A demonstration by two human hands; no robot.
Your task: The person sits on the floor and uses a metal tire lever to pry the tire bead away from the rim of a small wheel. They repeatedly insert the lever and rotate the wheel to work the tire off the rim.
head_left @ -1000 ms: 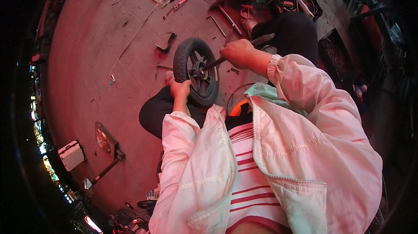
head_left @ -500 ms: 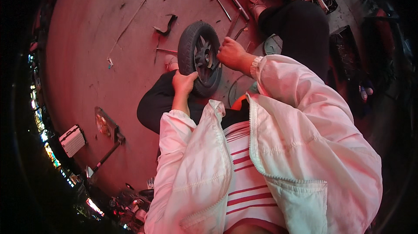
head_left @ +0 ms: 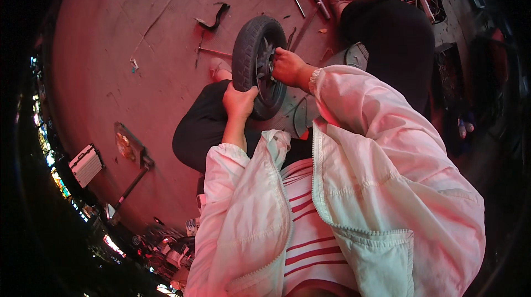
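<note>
"Where's the wheel [head_left: 259, 68]?"

"On edge between the dark-trousered legs [head_left: 387, 48]; I can't tell whether it touches the floor [head_left: 160, 92]."

"And the hands?"

"The left hand [head_left: 239, 102] is curled around the tyre's near edge. The right hand [head_left: 289, 69] has its fingers bunched at the hub [head_left: 271, 65]; anything inside them is hidden."

"What could go wrong?"

"The wheel could twist or tip toward the thin rod [head_left: 216, 52] if the right pushes harder than the left braces."
</note>
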